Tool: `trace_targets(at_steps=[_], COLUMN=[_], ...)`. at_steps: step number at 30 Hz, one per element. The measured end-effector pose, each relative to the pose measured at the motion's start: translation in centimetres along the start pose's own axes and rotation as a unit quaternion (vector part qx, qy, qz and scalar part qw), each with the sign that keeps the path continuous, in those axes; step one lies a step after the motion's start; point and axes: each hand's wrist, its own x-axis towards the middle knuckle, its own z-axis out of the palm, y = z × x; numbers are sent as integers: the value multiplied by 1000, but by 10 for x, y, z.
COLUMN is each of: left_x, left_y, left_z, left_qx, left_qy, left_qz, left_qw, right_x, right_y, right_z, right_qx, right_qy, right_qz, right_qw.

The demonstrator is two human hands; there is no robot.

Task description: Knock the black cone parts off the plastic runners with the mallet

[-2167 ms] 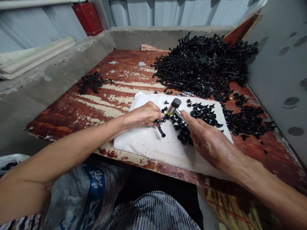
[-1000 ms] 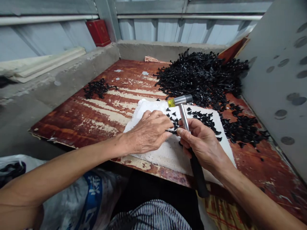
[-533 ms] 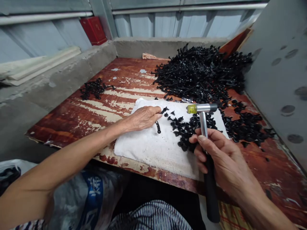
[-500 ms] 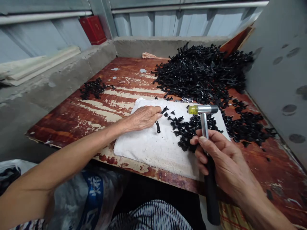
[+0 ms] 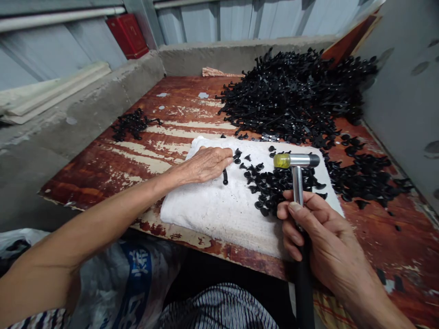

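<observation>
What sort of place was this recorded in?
Probably a small makeshift workshop for hand assembly: a worn red plywood bench, a heap of black parts, and a mallet in the right hand.

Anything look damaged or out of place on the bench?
The red board is worn through in pale streaks and chipped along its front edge. Loose black parts lie scattered off the white cloth, right of the hammer.

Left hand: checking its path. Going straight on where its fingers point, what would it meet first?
Probably the small black parts just past the left hand, on the white cloth.
</observation>
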Motion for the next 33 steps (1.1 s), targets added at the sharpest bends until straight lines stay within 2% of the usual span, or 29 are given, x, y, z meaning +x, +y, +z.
trace_targets(at_steps=[17, 28, 33], left_x=[2, 0, 1], left_y=[-9, -6, 0], left_z=[8, 9, 5], left_qx=[17, 73, 86], left_qy=[28, 25, 16], left_qz=[20, 28, 7], left_qw=[999, 997, 996], right_x=[0, 1, -1], right_y=[1, 0, 1], right_z=[-3, -1, -2], right_qx=[0, -11, -30], right_qy=[-1, -5, -8], right_qz=[3, 2, 0], right_qw=[1000, 1000, 1000])
